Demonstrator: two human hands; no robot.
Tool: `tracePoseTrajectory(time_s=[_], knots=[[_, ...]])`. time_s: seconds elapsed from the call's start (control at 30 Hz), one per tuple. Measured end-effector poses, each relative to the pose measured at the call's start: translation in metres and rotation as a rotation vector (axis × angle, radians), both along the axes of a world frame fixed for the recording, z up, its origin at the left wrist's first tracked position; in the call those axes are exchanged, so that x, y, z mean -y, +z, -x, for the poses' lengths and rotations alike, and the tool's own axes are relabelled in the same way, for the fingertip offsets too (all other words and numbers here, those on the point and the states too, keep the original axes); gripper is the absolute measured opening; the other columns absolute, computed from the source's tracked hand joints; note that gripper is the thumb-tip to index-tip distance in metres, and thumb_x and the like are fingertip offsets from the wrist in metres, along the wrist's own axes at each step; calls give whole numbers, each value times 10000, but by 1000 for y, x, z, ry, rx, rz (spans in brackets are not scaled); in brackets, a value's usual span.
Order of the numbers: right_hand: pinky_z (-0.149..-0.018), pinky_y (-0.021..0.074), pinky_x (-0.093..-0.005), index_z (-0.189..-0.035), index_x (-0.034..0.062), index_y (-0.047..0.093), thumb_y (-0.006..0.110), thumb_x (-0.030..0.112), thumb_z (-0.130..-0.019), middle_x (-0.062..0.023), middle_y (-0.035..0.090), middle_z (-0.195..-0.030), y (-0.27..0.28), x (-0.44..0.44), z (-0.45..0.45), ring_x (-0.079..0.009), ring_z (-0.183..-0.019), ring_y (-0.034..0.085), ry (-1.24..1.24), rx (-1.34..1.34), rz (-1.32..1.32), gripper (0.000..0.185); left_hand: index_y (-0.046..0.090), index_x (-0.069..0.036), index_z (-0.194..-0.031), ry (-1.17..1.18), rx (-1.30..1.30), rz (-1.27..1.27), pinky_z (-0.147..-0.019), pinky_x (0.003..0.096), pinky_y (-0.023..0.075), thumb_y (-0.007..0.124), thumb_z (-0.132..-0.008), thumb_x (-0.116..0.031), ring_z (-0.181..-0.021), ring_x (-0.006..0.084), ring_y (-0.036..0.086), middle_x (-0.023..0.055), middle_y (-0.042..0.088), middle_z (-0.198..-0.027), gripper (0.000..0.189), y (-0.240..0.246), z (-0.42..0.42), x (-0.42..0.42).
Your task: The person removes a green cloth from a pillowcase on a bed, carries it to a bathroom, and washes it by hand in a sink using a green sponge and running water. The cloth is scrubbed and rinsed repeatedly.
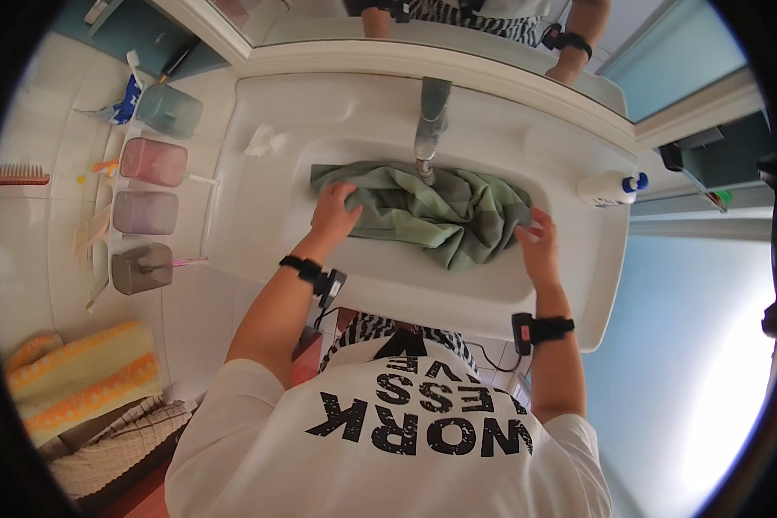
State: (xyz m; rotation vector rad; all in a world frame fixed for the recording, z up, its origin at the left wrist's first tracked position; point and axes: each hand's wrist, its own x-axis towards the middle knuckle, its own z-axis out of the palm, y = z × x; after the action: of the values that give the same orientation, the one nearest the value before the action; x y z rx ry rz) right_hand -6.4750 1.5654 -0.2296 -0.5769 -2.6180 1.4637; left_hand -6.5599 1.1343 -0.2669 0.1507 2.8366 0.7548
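A bunched green and grey checked cloth (427, 213) lies in the basin of a white washbasin (388, 298), beneath a metal faucet (427, 142). My left hand (337, 217) is at the cloth's left end, its thumb and fingers apart over the fabric. At the right end, my right hand (539, 249) has its fingers spread against the cloth's edge. Neither hand is plainly closed on the fabric. Whether water runs from the faucet cannot be told.
A white pump bottle with a blue top (612, 189) stands on the right ledge; a crumpled white tissue (265, 140) lies on the left one. Several tumblers, one of them pink (154, 162), sit in a wall rack at left. A mirror (466, 45) rises behind the faucet.
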Motion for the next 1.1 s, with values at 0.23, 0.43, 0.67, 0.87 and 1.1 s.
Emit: tracePoseTrajectory(time_s=[0.23, 0.43, 0.67, 0.87, 1.1], knots=[[-1098, 379, -473, -1499, 110, 332, 788, 357, -780, -237, 433, -1393, -99, 92, 53, -409, -1331, 412, -52, 147, -41, 886, 298, -129, -1529, 162, 403, 5, -1149, 528, 294, 750, -734, -569, -1427, 458, 256, 319, 242, -1535, 1015, -42, 9, -72], [-1015, 454, -462, -1428, 34, 429, 771, 402, -776, -278, 535, -1343, -104, 144, 57, -404, -1218, 548, 438, 524, -113, 823, 523, -56, -1354, -156, 491, -157, -1005, 450, 457, 715, -811, -450, -1238, 405, 517, 243, 601, -1260, 698, -55, -8, -97], [-1015, 451, -455, -1364, 7, 481, 772, 325, -806, -266, 492, -1381, -76, 89, 53, -395, -1253, 508, 46, 284, 31, 705, 534, -55, -1332, 126, 406, -248, -954, 437, 485, 720, -827, -420, -1168, 376, 569, 216, 563, -1324, 651, -37, 33, -14], [-1090, 400, -455, -1442, 26, 386, 781, 281, -783, -265, 353, -1502, -85, 131, 44, -406, -1370, 378, 290, 225, -320, 809, 474, -132, -1405, -170, 165, 58, -991, 434, 477, 755, -780, -421, -1308, 378, 471, 181, 384, -1513, 744, -37, 9, -44], [-923, 490, -405, -1375, 47, 501, 695, 421, -849, -215, 627, -1202, -93, 158, 47, -314, -1050, 632, 365, 511, 201, 674, 525, -72, -1374, -43, 726, -440, -986, 372, 454, 711, -867, -346, -1131, 248, 598, 140, 654, -1217, 605, -44, 29, -21]])
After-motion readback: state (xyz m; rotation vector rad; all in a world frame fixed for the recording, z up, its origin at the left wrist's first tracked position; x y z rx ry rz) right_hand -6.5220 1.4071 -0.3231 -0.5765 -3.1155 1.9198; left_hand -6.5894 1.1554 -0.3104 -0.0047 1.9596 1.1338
